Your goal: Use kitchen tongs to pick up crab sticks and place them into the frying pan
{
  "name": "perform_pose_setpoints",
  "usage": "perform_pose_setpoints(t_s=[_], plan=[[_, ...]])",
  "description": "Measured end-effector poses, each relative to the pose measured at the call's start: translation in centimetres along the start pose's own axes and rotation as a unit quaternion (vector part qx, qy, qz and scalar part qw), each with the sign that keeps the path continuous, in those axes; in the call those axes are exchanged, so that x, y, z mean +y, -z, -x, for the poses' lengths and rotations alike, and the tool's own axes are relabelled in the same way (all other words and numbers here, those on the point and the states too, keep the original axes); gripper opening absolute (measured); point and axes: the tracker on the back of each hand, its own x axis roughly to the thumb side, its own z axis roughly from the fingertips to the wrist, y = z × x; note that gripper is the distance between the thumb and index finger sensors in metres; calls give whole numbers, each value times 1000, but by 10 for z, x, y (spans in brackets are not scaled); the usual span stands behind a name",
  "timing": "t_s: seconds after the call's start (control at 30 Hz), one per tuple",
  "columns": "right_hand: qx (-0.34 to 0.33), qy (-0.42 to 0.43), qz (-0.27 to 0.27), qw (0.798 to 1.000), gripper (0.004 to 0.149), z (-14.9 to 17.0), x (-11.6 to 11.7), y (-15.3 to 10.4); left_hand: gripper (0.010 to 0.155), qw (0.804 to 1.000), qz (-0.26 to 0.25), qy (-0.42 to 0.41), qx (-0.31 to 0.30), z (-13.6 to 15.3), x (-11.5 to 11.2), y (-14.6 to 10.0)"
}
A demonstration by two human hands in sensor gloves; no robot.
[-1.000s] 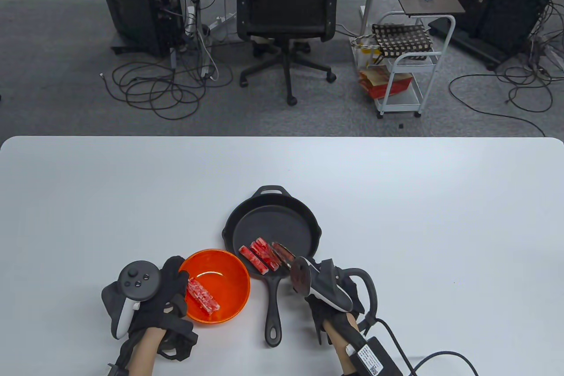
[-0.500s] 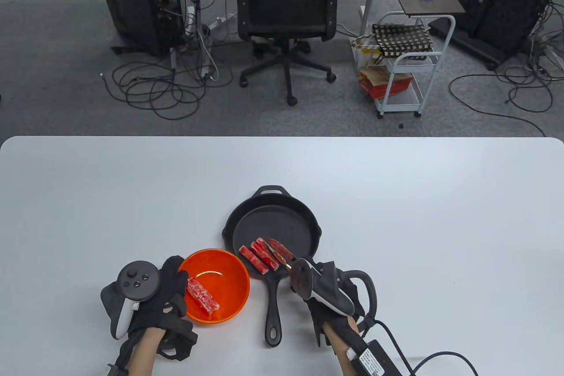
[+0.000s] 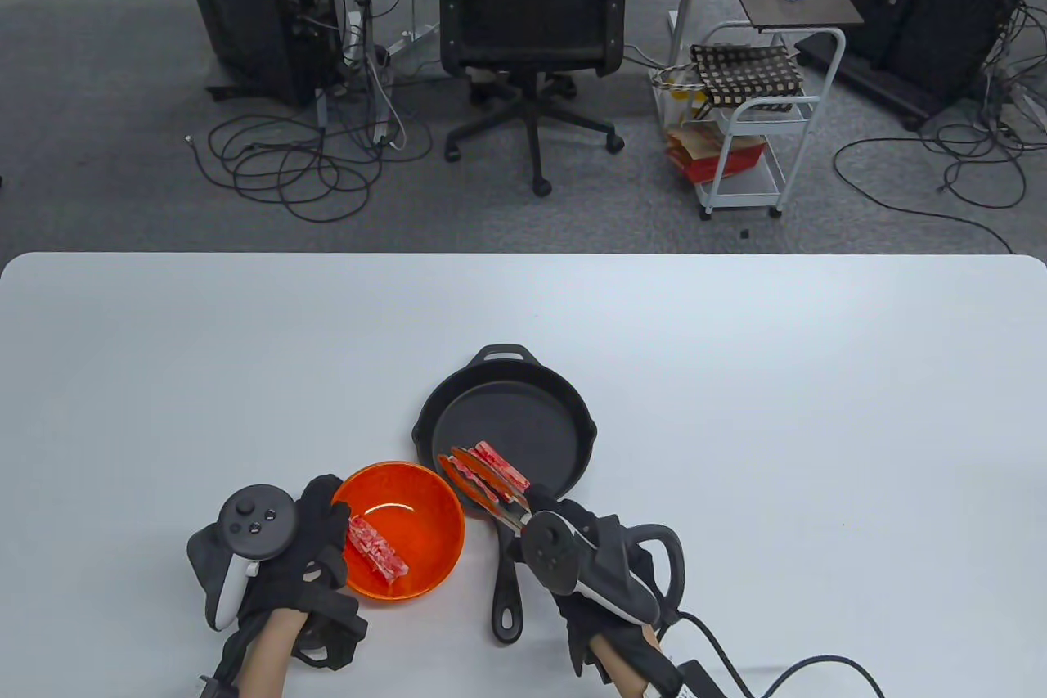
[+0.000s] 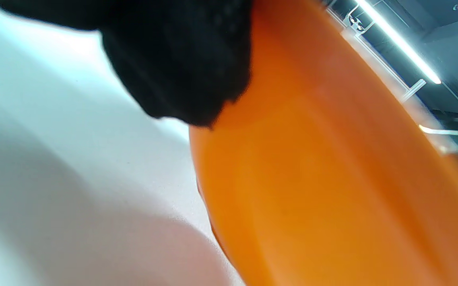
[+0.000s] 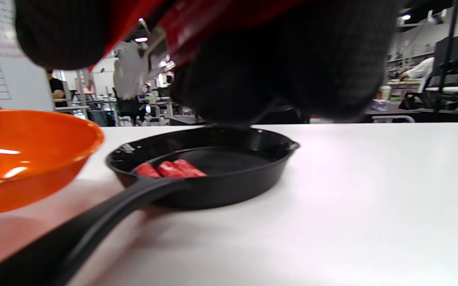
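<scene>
- Table view: the black cast-iron frying pan [image 3: 507,436] sits on the white counter [image 3: 736,403], and three red-and-white crab sticks [image 3: 484,473] lie side by side at its near edge, close to where the long handle joins.
- The right hand [image 3: 601,571], just near of the pan beside the handle, grips red-handled kitchen tongs [image 3: 491,489] whose tips reach over the sticks in the pan; the tong arms look narrow, and whether they pinch anything cannot be told.
- Left of the pan, the round orange plastic bowl [image 3: 425,567] holds one more crab stick [image 3: 378,547]; the left hand [image 3: 315,542] holds the bowl's left rim with fingers curled on it.
- Risk, as a judgement: the tongs crossing low over the pan could drag or flip a placed stick over the rim onto the counter.
- Left wrist view: black gloved fingers [image 4: 181,63] press on the bowl's orange wall, steadying it; a loose hold could let the bowl slide when the tongs dig in.
- Right wrist view: gloved fingers [image 5: 284,59] wrap the red tong handles, metal tips blurred above the pan; the sticks lie inside the pan's near wall, the bowl just left of it.
- A soft stick may slip or tear if squeezed badly.
</scene>
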Motion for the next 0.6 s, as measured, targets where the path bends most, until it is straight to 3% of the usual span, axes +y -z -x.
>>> perform_pose_setpoints(t_s=[0.27,0.6], plan=[[-60,-7,-45,997,66,-29,15,-4,52,1000,-5,-3,-4,0,0,1],[-81,-11,-76,994,66,-42,27,-4,52,1000,-5,-1,-10,0,0,0]])
